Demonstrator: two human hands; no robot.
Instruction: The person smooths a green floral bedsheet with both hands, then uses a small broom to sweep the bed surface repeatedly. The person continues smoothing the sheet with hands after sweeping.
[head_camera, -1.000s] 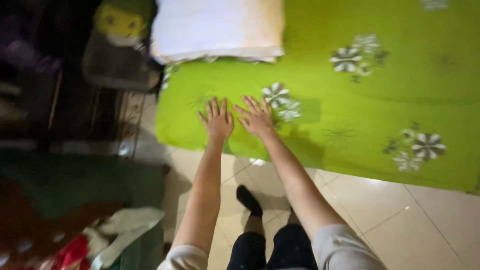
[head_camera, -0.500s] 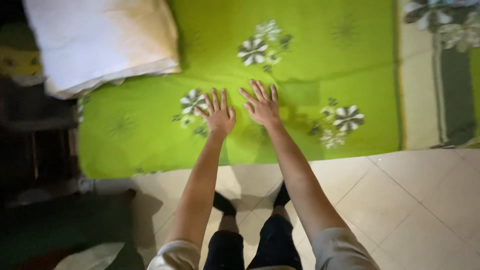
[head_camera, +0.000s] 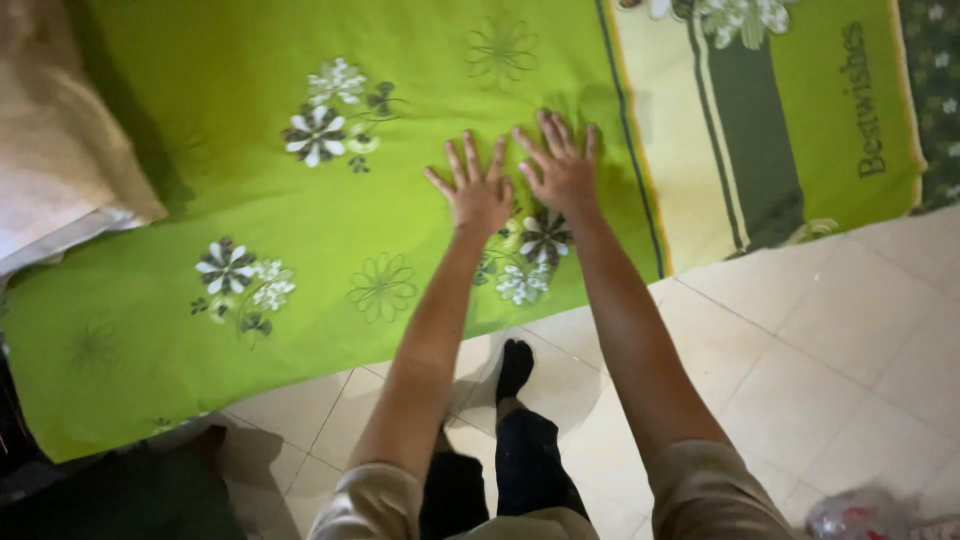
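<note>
Green flowered cotton bedsheet (head_camera: 300, 200) lies flat under both hands, left hand (head_camera: 478, 192) and right hand (head_camera: 562, 168) side by side, fingers spread, its long axis running leftward.

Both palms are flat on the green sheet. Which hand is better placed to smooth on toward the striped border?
Probably the right hand. It lies flat on the sheet nearest the striped border, fingers spread. The left hand lies beside it, farther from the border.
</note>
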